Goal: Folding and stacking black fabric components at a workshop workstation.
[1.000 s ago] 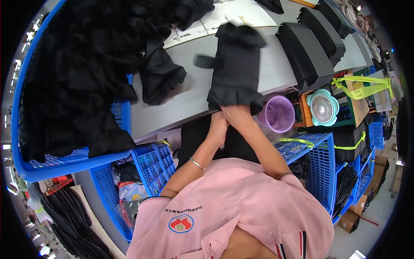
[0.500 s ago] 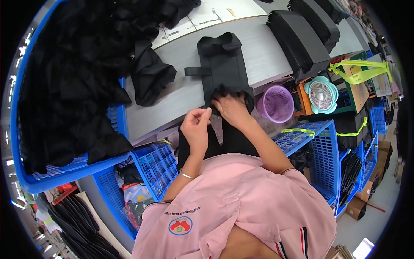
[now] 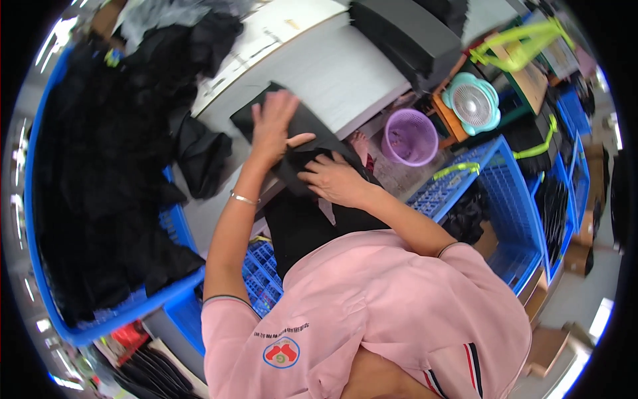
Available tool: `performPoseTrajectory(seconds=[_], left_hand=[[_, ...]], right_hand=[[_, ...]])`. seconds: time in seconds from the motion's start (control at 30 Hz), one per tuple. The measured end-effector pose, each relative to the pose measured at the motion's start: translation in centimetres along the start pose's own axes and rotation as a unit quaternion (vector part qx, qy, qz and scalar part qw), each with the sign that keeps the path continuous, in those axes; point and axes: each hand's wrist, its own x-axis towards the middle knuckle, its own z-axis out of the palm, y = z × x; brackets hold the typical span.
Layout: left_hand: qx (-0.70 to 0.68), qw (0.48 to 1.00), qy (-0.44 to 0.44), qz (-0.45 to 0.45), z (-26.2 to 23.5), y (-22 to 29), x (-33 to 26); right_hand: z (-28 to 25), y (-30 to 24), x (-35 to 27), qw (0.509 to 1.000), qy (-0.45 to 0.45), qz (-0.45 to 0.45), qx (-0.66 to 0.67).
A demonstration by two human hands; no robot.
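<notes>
Big blue bin (image 3: 86, 332) on my left, heaped w/ black fabric (image 3: 93, 173). One loose black piece (image 3: 199, 156) lies on the grey table (image 3: 332, 66) just beside that heap, near my left forearm. More dark stacked pieces (image 3: 405, 33) at the far end of the table, well apart from my hands. To my right, below table level: purple basket (image 3: 409, 136), a small teal fan (image 3: 473, 103) behind it, then a blue crate (image 3: 505, 193) w/ yellow-green straps across it. Another blue crate (image 3: 262, 276) sits under the table edge near my lap. Nothing stands between my hands and the piece I'm working.

Left hand (image 3: 276, 126): flat, fingers spread wide, palm pressing down on the black garment (image 3: 312, 123), which lies at the near edge of the table, its lower part hanging over toward my lap. Thumb sticks out to the right. Not gripping anything, just pressing.

Right hand (image 3: 335, 179): lower, at the table edge, fingers loosely curled and resting on the same garment where it folds over the edge. Looks like a light hold, but can't tell if the fingertips actually pinch cloth, since black on black hides it.

Hard to make out: garment's shape and seams, all one dark mass w/ my dark trousers below. Bin contents are an unreadable pile. Frame edges bend and go dark, so the far right shelves and floor stuff are cut off.
</notes>
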Motion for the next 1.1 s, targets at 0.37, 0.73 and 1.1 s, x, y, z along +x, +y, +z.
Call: performPoseTrajectory(seconds=[0.37, 0.73, 1.1], left_hand=[[0.106, 0.976, -0.068, -0.178, 3.0, 3.2, -0.8], [-0.391, 0.857, 0.203, -0.267, -2.4, 9.0, -2.4], [-0.380, 0.817, 0.217, -0.375, -2.0, 4.9, -8.2]], right_hand=[[1.6, 2.2, -7.0, 0.611, 0.340, 0.419, 0.579], [4.0, 5.5, -26.6, 0.314, 0.500, 0.489, 0.642], [2.0, 14.1, -53.2, 0.142, 0.805, 0.357, 0.452]])
